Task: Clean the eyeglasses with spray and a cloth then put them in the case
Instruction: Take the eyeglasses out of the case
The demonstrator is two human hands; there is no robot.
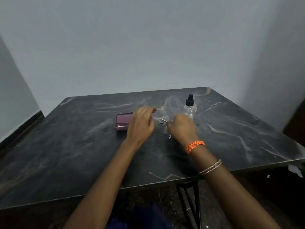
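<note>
A person reaches both bare arms over a dark marbled worktop [231, 129]. Both hands hold clear-framed glasses [162, 120] just above its far middle. The left hand [141, 125] has its grip pinched on one pale temple arm; the right hand [182, 128], with an orange band [194, 146] at the wrist, has its grip closed on the frame's other side. The image is blurred there. An open purple case [123, 123] lies just left of the left hand. A clear spray bottle [189, 107] with a black pump stands upright just beyond the right hand.
</note>
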